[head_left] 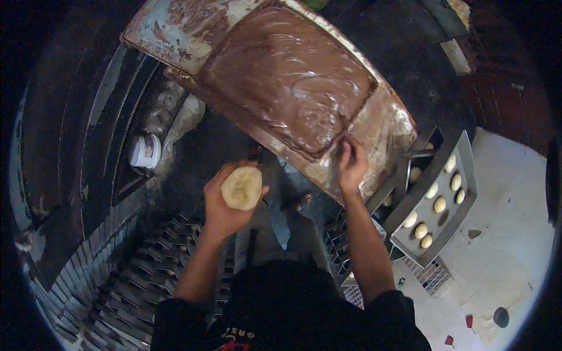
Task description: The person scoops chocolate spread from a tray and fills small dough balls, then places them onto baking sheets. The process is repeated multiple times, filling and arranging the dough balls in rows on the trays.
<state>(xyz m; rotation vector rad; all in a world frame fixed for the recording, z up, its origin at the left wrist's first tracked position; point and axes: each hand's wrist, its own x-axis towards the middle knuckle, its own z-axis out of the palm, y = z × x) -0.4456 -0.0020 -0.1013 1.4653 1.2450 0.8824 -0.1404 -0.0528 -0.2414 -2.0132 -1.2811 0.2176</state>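
My left hand holds a flattened round of pale dough, cupped with the fingers beneath it and the thumb at its right side. The dough dips slightly in the middle. My right hand is at the near right edge of the glossy brown chocolate-like spread. Its fingers are curled and drawn together, and whatever may be between them is hidden. That spread fills a large shallow tray with a smeared, worn rim.
To the right, a grey baking tray carries several pale dough balls, with more trays stacked beside it. A white tub stands at the left near crumpled clear plastic. Rows of dark metal racks occupy the lower left.
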